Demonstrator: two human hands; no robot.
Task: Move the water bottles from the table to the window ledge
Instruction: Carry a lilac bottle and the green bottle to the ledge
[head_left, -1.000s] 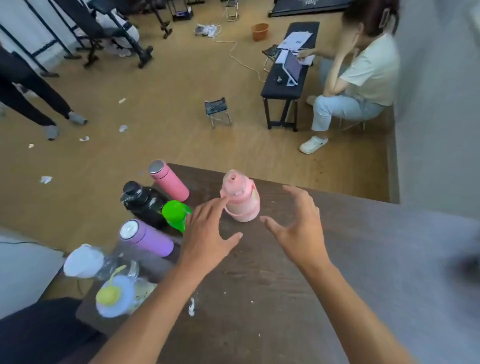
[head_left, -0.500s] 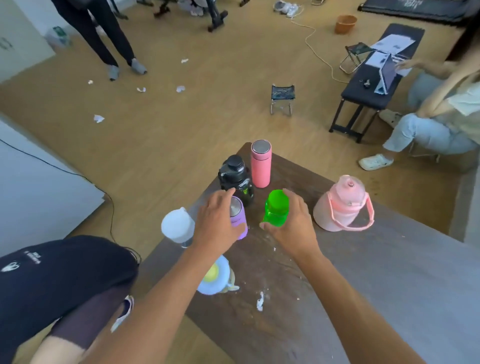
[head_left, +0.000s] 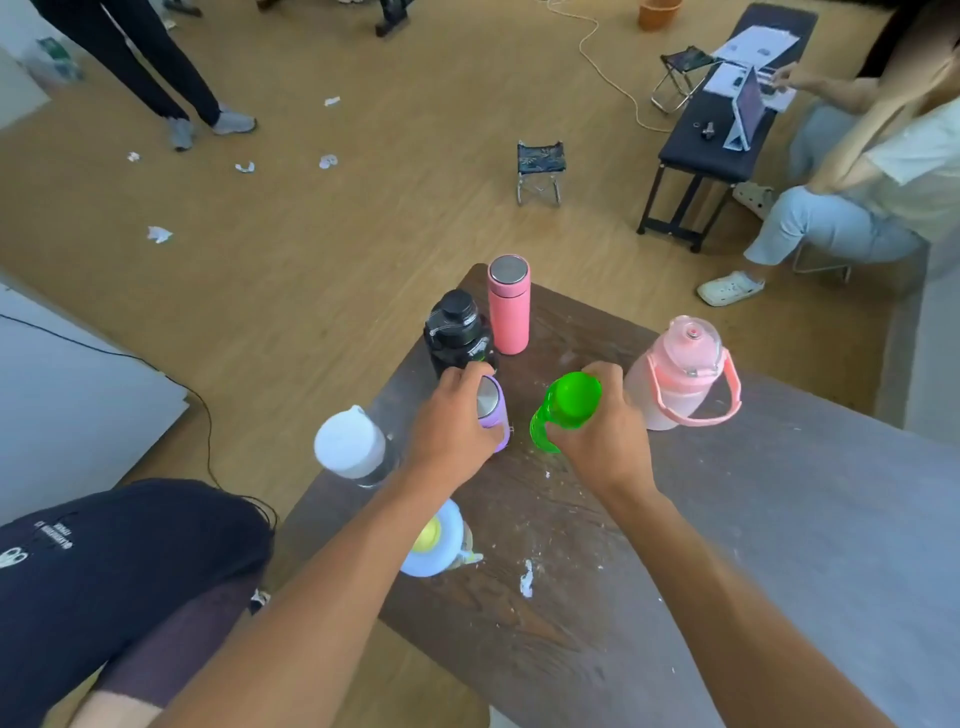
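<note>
Several bottles stand near the corner of a dark wooden table (head_left: 727, 545). My left hand (head_left: 452, 426) is wrapped around a purple bottle (head_left: 493, 410) with a steel cap. My right hand (head_left: 602, 431) grips a bright green bottle (head_left: 566, 405). Behind them stand a black bottle (head_left: 457, 332) and a slim pink flask (head_left: 509, 304). A large pale pink jug (head_left: 675, 374) with a strap is to the right. A clear bottle with a white cap (head_left: 348, 441) and a bottle with a light blue lid (head_left: 434, 545) stand at the left edge. No window ledge is in view.
A person crouches at the lower left (head_left: 104, 582) beside the table. Another person sits at the right (head_left: 857, 197) by a black bench (head_left: 711, 150). A small folding stool (head_left: 540, 166) and paper scraps lie on the wood floor. Someone's legs (head_left: 171, 78) stand at the upper left.
My view swung left. My hands went from hovering open near the pink jug to closing on the purple bottle and the green bottle.
</note>
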